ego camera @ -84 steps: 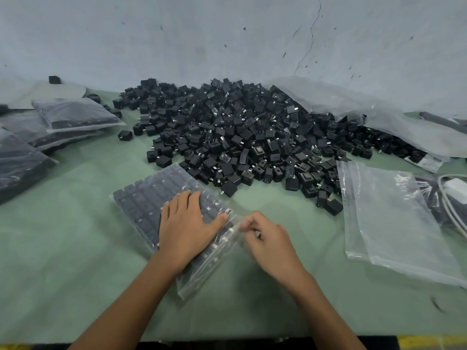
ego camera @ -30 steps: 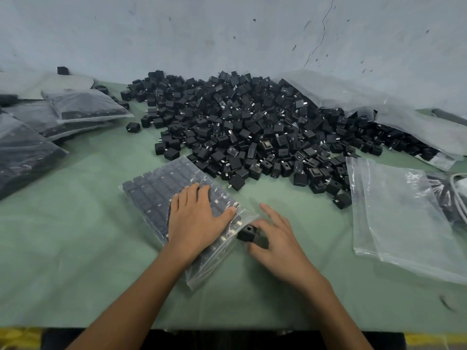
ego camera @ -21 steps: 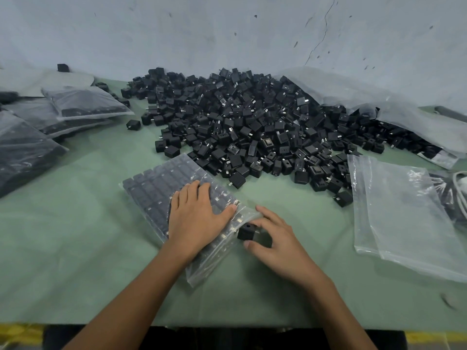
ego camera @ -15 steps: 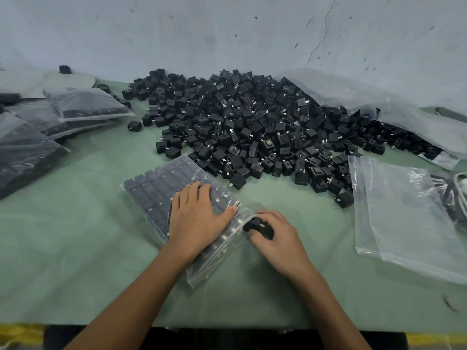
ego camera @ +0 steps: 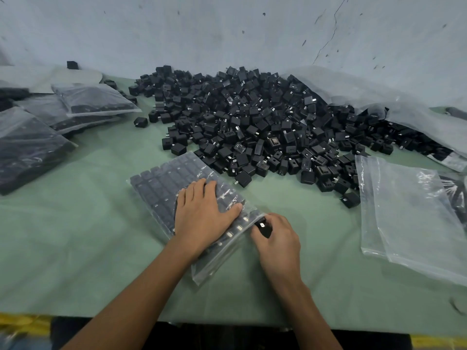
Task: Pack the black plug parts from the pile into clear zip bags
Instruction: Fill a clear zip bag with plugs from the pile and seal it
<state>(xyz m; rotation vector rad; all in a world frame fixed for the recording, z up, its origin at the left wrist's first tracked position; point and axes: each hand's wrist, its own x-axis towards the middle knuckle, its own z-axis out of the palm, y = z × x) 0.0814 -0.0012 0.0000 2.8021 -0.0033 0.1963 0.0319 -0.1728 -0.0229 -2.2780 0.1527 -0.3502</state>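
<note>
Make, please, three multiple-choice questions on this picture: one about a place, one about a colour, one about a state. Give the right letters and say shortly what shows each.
1. Where do the empty clear bags lie?
A. on the table cover, at the right
B. inside a cardboard box
C. on the floor

2. What colour is the table cover?
A. red
B. green
C. white

3. What does the right hand do?
A. lies flat and empty
B. lifts an empty bag
C. holds a black plug part at the mouth of the zip bag

Answers:
1 A: they lie flat, right of the pile.
2 B: the cover shows green all around the bags.
3 C: its fingers curl round the part at the bag's open edge.
</note>
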